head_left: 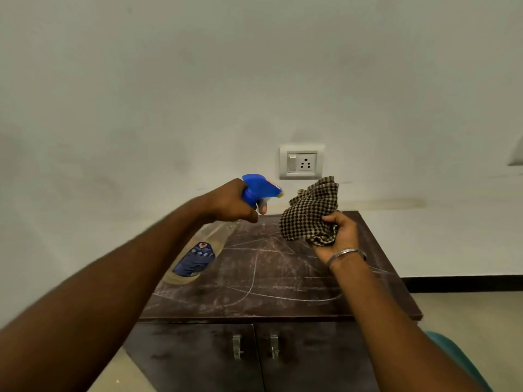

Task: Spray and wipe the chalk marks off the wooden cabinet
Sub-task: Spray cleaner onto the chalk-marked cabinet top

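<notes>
A dark wooden cabinet stands against the wall, its top covered in white chalk marks. My left hand grips the neck of a clear spray bottle with a blue trigger head, one finger on the trigger, nozzle aimed right. The bottle hangs tilted above the cabinet's left side. My right hand, with a metal bangle at the wrist, holds a bunched brown checked cloth above the top's far right part. The cloth is off the surface.
A white wall rises behind the cabinet with a switch and socket plate just above the hands. Two metal handles sit on the cabinet doors. A black skirting strip runs along the floor at right. Something teal lies at lower right.
</notes>
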